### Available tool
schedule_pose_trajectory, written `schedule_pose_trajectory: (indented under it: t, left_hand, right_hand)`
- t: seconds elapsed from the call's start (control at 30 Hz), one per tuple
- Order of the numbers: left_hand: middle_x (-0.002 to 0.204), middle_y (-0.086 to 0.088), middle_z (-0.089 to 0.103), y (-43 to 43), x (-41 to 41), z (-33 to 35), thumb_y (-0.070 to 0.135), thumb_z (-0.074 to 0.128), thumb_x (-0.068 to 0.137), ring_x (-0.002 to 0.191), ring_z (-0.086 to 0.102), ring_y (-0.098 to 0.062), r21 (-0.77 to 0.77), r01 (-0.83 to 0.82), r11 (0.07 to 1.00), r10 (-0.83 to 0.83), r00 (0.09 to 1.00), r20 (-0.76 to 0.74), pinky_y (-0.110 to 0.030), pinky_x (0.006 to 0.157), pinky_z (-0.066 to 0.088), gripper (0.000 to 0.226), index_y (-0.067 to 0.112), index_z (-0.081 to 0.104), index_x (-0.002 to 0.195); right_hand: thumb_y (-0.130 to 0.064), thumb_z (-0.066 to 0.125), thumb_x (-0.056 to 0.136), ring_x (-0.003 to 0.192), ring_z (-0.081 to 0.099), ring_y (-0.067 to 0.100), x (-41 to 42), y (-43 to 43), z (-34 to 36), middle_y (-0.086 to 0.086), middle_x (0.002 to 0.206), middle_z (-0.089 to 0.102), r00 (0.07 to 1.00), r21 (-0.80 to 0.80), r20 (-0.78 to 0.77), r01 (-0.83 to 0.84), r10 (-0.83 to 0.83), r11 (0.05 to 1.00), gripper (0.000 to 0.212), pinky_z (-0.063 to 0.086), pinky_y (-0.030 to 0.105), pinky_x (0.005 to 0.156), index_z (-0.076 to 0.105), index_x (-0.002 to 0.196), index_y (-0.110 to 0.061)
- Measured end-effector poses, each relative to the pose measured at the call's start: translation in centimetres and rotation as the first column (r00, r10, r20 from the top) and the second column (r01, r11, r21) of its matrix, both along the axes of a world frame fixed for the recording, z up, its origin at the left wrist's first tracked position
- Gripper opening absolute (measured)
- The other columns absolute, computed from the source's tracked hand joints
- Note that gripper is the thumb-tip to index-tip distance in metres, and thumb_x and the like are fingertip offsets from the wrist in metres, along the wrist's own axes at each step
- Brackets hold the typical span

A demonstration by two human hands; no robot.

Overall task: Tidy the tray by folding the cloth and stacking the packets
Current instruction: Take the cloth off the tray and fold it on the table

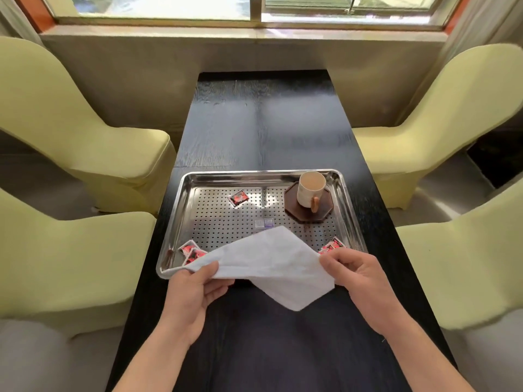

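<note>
A white cloth hangs over the near edge of the steel tray, one corner pointing up, another drooping over the dark table. My left hand pinches its left corner and my right hand grips its right corner. Red and black packets lie in the tray: one at the far left middle, two overlapping at the near left corner, and at least one at the near right corner, partly hidden by the cloth and my right hand.
A cream mug with a brown handle stands on a dark octagonal coaster in the tray's far right corner. A small label sits mid-tray. Yellow-green chairs flank the narrow black table; a window ledge closes the far end.
</note>
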State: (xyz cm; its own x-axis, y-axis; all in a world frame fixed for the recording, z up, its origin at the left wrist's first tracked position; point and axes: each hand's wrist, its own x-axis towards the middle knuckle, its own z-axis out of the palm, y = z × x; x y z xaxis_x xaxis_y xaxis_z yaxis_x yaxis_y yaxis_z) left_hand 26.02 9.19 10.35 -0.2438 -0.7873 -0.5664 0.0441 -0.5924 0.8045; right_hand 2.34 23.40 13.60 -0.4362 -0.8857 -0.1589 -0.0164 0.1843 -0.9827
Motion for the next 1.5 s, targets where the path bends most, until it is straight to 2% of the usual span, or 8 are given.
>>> schedule_pose_trajectory:
  t: [0.17, 0.3, 0.5, 0.6, 0.7, 0.93, 1.23, 1.5]
  left_hand:
    - [0.078, -0.021, 0.075, 2.7, 3.3, 0.5, 0.011, 0.063, 0.093, 0.071, 0.073, -0.030, -0.092, 0.076, 0.993, -0.052, 0.970, 0.236, -0.036, 0.065, 0.055, 0.014, -0.001, 0.067, 0.097]
    - [0.073, -0.015, 0.076, 3.5, 3.8, -4.1, 0.014, 0.061, 0.093, 0.079, 0.072, -0.032, 0.028, 0.162, 0.986, -0.158, 0.883, 0.442, -0.041, 0.070, 0.058, 0.013, 0.002, 0.065, 0.092]
    - [0.087, -0.011, 0.062, 5.7, 6.3, -14.7, 0.034, 0.062, 0.089, 0.080, 0.059, -0.026, 0.140, 0.218, 0.966, -0.248, 0.623, 0.742, -0.047, 0.079, 0.054, 0.025, 0.011, 0.064, 0.078]
    - [0.120, -0.009, 0.047, 6.8, 8.2, -15.5, 0.038, 0.065, 0.089, 0.102, 0.054, -0.030, 0.081, 0.153, 0.985, -0.156, 0.585, 0.796, -0.044, 0.089, 0.048, 0.014, 0.025, 0.064, 0.094]
    - [0.141, -0.017, 0.040, 7.0, 9.9, -15.3, 0.032, 0.073, 0.086, 0.120, 0.050, -0.038, 0.084, 0.049, 0.995, -0.097, 0.586, 0.805, -0.050, 0.094, 0.046, 0.058, 0.018, 0.047, 0.136]
    - [0.147, -0.015, 0.046, 6.6, 10.1, -16.8, 0.030, 0.074, 0.086, 0.130, 0.049, -0.037, 0.211, 0.135, 0.968, -0.249, 0.626, 0.739, -0.050, 0.103, 0.045, 0.080, 0.009, 0.032, 0.151]
    - [0.122, -0.016, 0.057, 7.1, 9.0, -18.7, 0.045, 0.080, 0.073, 0.114, 0.052, -0.038, 0.223, 0.218, 0.950, -0.302, 0.465, 0.832, -0.050, 0.096, 0.047, 0.068, 0.012, 0.055, 0.127]
    - [0.123, -0.012, 0.048, 8.8, 8.4, -18.0, 0.035, 0.073, 0.083, 0.114, 0.053, -0.031, 0.239, 0.452, 0.860, -0.363, 0.211, 0.908, -0.043, 0.091, 0.049, 0.066, 0.014, 0.037, 0.134]
  right_hand:
    - [-0.029, 0.071, 0.086, 0.079, 0.066, 0.020, 1.3, 2.6, -0.5, 0.015, 0.084, 0.071, 0.996, 0.085, 0.039, 0.079, -0.082, 0.993, 0.022, 0.052, 0.037, 0.072, 0.077, 0.081, -0.009]
    - [-0.032, 0.072, 0.089, 0.091, 0.063, 0.001, 2.4, 3.4, -5.5, -0.013, 0.089, 0.070, 0.929, 0.365, -0.367, 0.094, 0.050, 0.926, 0.004, 0.044, 0.025, 0.076, 0.074, 0.087, -0.031]
    - [-0.028, 0.071, 0.089, 0.127, 0.050, 0.012, 4.2, 4.3, -13.1, -0.010, 0.127, 0.053, 0.865, 0.582, -0.428, 0.043, 0.262, 0.812, 0.044, 0.043, 0.029, 0.106, 0.063, 0.132, -0.027]
    - [-0.028, 0.069, 0.089, 0.146, 0.031, 0.018, 4.3, 5.4, -14.4, -0.005, 0.148, 0.041, 0.863, 0.595, -0.417, 0.020, 0.286, 0.804, 0.052, 0.035, 0.033, 0.113, 0.056, 0.140, -0.030]
    - [-0.027, 0.071, 0.090, 0.148, 0.028, 0.017, 4.4, 6.4, -14.3, -0.005, 0.161, 0.024, 0.905, 0.531, -0.400, 0.099, 0.146, 0.842, 0.063, 0.035, 0.039, 0.116, 0.045, 0.147, -0.034]
    - [-0.021, 0.056, 0.100, 0.132, 0.052, 0.029, 3.4, 7.0, -15.6, 0.001, 0.154, 0.042, 0.814, 0.533, -0.102, 0.531, -0.572, 0.659, 0.058, 0.048, 0.054, 0.106, 0.034, 0.153, -0.028]
    - [-0.005, 0.058, 0.098, 0.116, 0.059, 0.024, 4.5, 6.0, -17.6, 0.001, 0.127, 0.058, 0.824, 0.584, 0.161, 0.364, -0.543, 0.726, 0.040, 0.054, 0.048, 0.096, 0.052, 0.134, -0.024]
    - [-0.016, 0.062, 0.097, 0.098, 0.065, 0.024, 4.2, 6.0, -18.5, 0.011, 0.107, 0.069, 0.861, 0.611, -0.001, 0.403, -0.509, 0.681, 0.005, 0.055, 0.051, 0.095, 0.063, 0.100, -0.012]
